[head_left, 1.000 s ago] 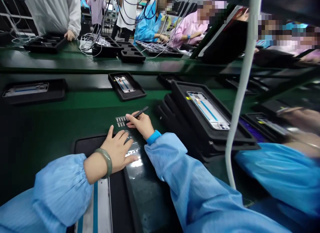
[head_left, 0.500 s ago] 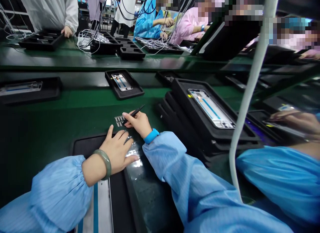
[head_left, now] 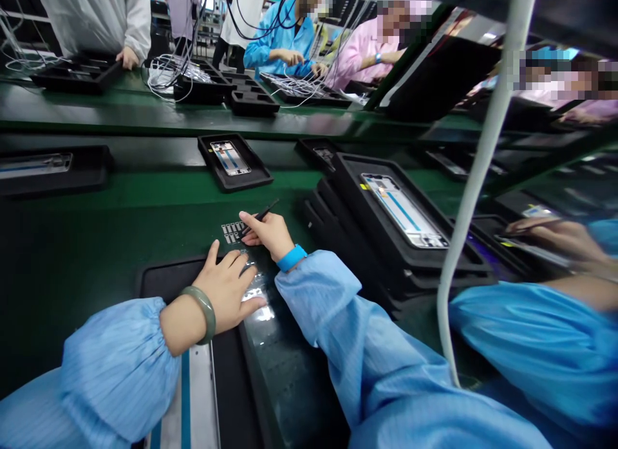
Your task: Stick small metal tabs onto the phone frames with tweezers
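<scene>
My right hand [head_left: 268,235] is shut on black tweezers [head_left: 261,215], their tips pointing up and away from the small metal parts. Just left of the fingers lie several tiny metal parts [head_left: 232,232] in neat rows on the green mat. My left hand [head_left: 223,289] rests flat with fingers spread on a glossy black tray [head_left: 164,273], and a green bangle [head_left: 205,314] circles that wrist. Below it, a phone frame [head_left: 192,397] lies in the tray, partly hidden by my left sleeve.
A stack of black trays [head_left: 367,243] on my right holds a phone frame [head_left: 404,211]. A white hose [head_left: 477,185] hangs at right. A co-worker's hand [head_left: 545,233] works beside me. Another tray [head_left: 230,162] sits on the green belt [head_left: 145,186], with people and cabled trays beyond.
The tray on the belt has shifted left. The co-worker's hand has come down onto a tray at right. My own hands have barely moved.
</scene>
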`<state>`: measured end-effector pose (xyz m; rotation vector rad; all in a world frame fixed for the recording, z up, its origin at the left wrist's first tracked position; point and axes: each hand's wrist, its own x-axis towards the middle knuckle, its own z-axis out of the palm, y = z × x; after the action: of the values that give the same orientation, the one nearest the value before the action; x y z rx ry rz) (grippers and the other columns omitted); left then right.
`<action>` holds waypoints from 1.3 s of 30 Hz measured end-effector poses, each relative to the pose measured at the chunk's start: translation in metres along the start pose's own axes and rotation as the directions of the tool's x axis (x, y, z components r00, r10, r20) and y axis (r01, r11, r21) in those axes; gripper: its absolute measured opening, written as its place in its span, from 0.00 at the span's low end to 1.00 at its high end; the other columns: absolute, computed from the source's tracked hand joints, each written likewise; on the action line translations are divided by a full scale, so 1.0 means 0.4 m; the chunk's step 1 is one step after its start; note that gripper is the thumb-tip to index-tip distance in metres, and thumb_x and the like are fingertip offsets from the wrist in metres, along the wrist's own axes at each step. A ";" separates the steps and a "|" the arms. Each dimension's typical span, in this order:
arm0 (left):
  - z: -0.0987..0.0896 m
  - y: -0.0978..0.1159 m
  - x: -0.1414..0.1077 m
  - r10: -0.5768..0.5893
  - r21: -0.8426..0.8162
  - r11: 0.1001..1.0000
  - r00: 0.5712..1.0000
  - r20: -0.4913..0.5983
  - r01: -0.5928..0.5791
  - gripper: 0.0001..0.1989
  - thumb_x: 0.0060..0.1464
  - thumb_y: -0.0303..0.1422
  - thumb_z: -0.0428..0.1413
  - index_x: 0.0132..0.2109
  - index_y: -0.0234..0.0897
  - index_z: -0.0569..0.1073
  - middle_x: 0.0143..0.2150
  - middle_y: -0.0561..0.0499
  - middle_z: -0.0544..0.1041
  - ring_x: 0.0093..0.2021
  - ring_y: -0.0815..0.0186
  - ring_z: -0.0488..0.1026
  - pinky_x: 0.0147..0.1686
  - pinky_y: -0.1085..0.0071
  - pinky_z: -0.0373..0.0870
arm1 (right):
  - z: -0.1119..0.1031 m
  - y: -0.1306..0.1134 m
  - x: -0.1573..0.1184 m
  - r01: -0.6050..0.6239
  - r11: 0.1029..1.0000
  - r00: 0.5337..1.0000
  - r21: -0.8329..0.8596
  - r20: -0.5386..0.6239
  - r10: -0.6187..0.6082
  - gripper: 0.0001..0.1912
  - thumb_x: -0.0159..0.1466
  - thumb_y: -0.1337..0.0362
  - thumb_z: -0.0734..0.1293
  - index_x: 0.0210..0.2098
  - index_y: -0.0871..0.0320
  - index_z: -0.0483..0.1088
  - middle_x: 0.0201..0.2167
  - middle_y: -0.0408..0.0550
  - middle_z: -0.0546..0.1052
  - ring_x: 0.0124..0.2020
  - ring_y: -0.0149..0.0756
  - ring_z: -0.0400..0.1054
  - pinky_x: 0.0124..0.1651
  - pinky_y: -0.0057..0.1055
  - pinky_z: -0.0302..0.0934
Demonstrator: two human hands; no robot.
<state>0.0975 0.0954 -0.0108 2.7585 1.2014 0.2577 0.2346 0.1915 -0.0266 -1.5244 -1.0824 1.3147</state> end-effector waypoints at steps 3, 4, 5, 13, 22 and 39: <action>0.000 -0.001 0.000 0.002 -0.012 1.000 1.000 -0.010 -0.002 0.26 0.57 0.48 0.41 0.53 0.36 0.66 0.55 0.40 0.67 0.57 0.52 0.60 0.58 0.40 0.41 | 0.002 0.003 0.003 0.004 1.000 1.000 0.014 0.002 -0.004 0.10 0.55 0.63 0.69 0.27 0.63 0.66 0.13 0.43 0.71 0.16 0.31 0.70 0.16 0.21 0.66; 0.000 -0.001 -0.001 0.002 -0.018 1.000 1.000 -0.014 -0.003 0.26 0.57 0.48 0.41 0.53 0.36 0.66 0.55 0.40 0.67 0.57 0.52 0.60 0.58 0.40 0.41 | 0.002 0.004 0.004 0.006 1.000 1.000 0.022 0.006 -0.006 0.08 0.55 0.65 0.69 0.28 0.63 0.67 0.14 0.43 0.71 0.16 0.31 0.70 0.16 0.21 0.66; 0.000 -0.001 -0.001 0.002 -0.025 1.000 1.000 -0.019 -0.003 0.25 0.57 0.48 0.42 0.53 0.36 0.66 0.55 0.40 0.67 0.57 0.52 0.60 0.58 0.40 0.41 | 0.002 0.005 0.004 0.008 0.999 1.000 0.034 0.013 -0.008 0.07 0.55 0.66 0.69 0.28 0.63 0.67 0.14 0.42 0.71 0.16 0.30 0.70 0.16 0.21 0.66; 0.004 -0.003 -0.003 -0.003 -0.149 0.989 0.997 -0.073 -0.008 0.22 0.56 0.45 0.46 0.50 0.34 0.68 0.54 0.39 0.68 0.57 0.51 0.60 0.58 0.40 0.38 | -0.031 -0.017 -0.040 0.064 0.970 0.990 0.233 0.108 -0.091 0.07 0.56 0.64 0.68 0.30 0.63 0.68 0.20 0.43 0.75 0.16 0.24 0.68 0.18 0.16 0.64; -0.096 -0.037 -0.075 -0.325 -0.538 0.817 0.936 -0.134 0.207 0.15 0.58 0.42 0.44 0.41 0.37 0.68 0.35 0.49 0.72 0.33 0.67 0.70 0.34 0.67 0.68 | 0.023 -0.072 -0.200 0.135 0.918 0.950 0.372 0.216 -0.227 0.14 0.52 0.58 0.70 0.31 0.60 0.67 0.21 0.42 0.75 0.15 0.24 0.67 0.16 0.17 0.62; -0.118 -0.098 -0.281 -0.278 -0.436 0.865 0.961 0.001 0.251 0.26 0.49 0.47 0.54 0.53 0.42 0.62 0.55 0.44 0.66 0.56 0.55 0.61 0.53 0.54 0.61 | 0.082 -0.067 -0.278 -0.068 0.941 0.902 0.330 0.425 -0.084 0.15 0.51 0.58 0.72 0.28 0.63 0.67 0.24 0.44 0.75 0.22 0.28 0.73 0.24 0.20 0.69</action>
<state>-0.0154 0.0417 0.0163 2.1927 1.3302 0.5142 0.1905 0.0945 0.0261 -0.9916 -1.0546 1.7864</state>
